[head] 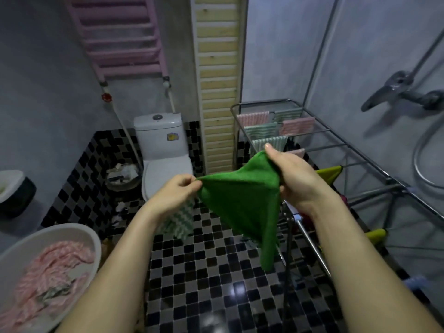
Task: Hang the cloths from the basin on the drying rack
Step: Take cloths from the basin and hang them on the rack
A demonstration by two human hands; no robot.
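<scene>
A green cloth (pixel 242 200) hangs stretched between both hands above the tiled floor. My left hand (pixel 174 192) pinches its left corner and also holds a green-and-white striped cloth (pixel 179 221) that dangles below it. My right hand (pixel 292 175) grips the green cloth's upper right edge. The metal drying rack (pixel 355 162) stands at the right, with several pink and green striped cloths (pixel 269 132) over its far rails and a yellow cloth (pixel 330 173) just past my right hand. The white basin (pixel 79 233) at lower left holds pink striped cloths (pixel 50 267).
A white toilet (pixel 163 150) stands against the back wall with a full waste bin (pixel 123 175) beside it. A pink wall radiator (pixel 120 37) hangs above. A shower mixer (pixel 398 90) and hose are on the right wall. The floor is black-and-grey mosaic tile (pixel 216 284).
</scene>
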